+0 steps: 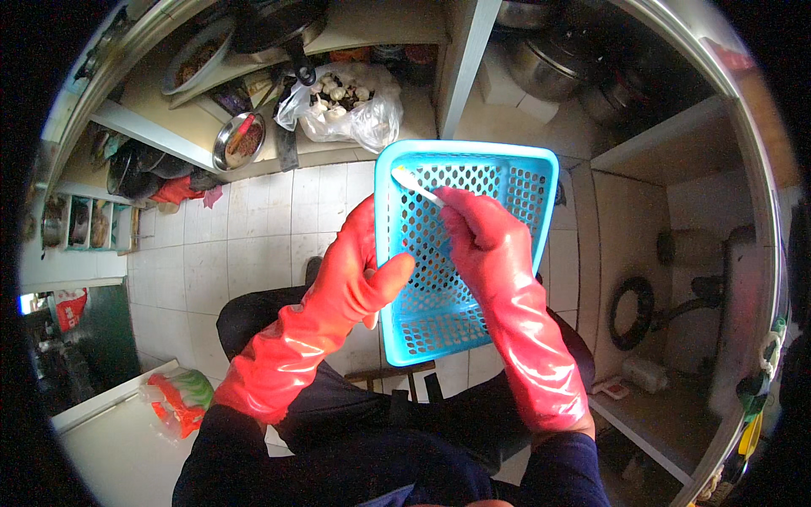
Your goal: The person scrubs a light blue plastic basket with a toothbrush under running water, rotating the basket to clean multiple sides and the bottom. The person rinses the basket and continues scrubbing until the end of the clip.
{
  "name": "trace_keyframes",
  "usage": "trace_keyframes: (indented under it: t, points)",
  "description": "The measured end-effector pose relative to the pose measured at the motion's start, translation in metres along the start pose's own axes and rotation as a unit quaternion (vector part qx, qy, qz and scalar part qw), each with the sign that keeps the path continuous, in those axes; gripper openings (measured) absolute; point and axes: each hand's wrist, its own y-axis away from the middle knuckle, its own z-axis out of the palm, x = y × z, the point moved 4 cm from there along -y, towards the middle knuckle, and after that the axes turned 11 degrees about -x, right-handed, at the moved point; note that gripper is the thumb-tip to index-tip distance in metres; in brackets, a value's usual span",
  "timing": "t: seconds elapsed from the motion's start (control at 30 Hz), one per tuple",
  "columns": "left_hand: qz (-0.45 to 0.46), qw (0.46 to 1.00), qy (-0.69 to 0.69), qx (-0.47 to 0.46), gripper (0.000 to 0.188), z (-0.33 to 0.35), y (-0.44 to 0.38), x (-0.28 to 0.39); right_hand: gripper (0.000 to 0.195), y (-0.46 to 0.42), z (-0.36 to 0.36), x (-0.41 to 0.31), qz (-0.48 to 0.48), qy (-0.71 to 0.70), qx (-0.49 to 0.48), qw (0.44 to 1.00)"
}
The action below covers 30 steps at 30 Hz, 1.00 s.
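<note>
A light-blue plastic basket (466,150) with holes in its base and walls is held up over my lap. My left hand (364,272), in a long red rubber glove, grips its left side with the thumb over the rim and the fingers mostly hidden behind. In the matching glove, my right hand (485,234) holds a white toothbrush (418,187) inside the basket. The brush head is at the upper left inner corner, close to the wall. A small pale thing below my left thumb is too hidden to name.
Ahead, a lower cabinet shelf holds a plastic bag of garlic bulbs (342,104), a steel bowl (239,142) with a red-handled utensil and a black pan (279,25). Metal pots (548,66) stand at upper right. White tiles (253,209) cover the floor.
</note>
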Motion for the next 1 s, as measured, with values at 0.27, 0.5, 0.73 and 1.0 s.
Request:
trace_keyframes:
  t: [0.27, 0.5, 0.73, 1.0]
  points:
    - [0.002, 1.0, -0.007, -0.012, 0.086, -0.001, -0.002, -0.002, 0.023, -0.003, 0.001, 0.016, 0.027, -0.032, 0.002, 0.999]
    - [0.057, 0.998, -0.005, 0.03, 0.082, -0.009, -0.003, -0.007, 0.021, 0.002, 0.004, 0.03, 0.097, -0.125, 0.021, 0.987]
    - [0.081, 0.995, -0.001, 0.062, 0.078, -0.016, -0.003, 0.002, 0.021, 0.007, 0.023, 0.026, 0.015, -0.066, 0.004, 0.998]
    - [0.071, 0.994, -0.007, 0.077, 0.081, -0.018, -0.002, 0.008, 0.051, 0.006, 0.024, 0.017, -0.016, -0.135, 0.006, 0.991]
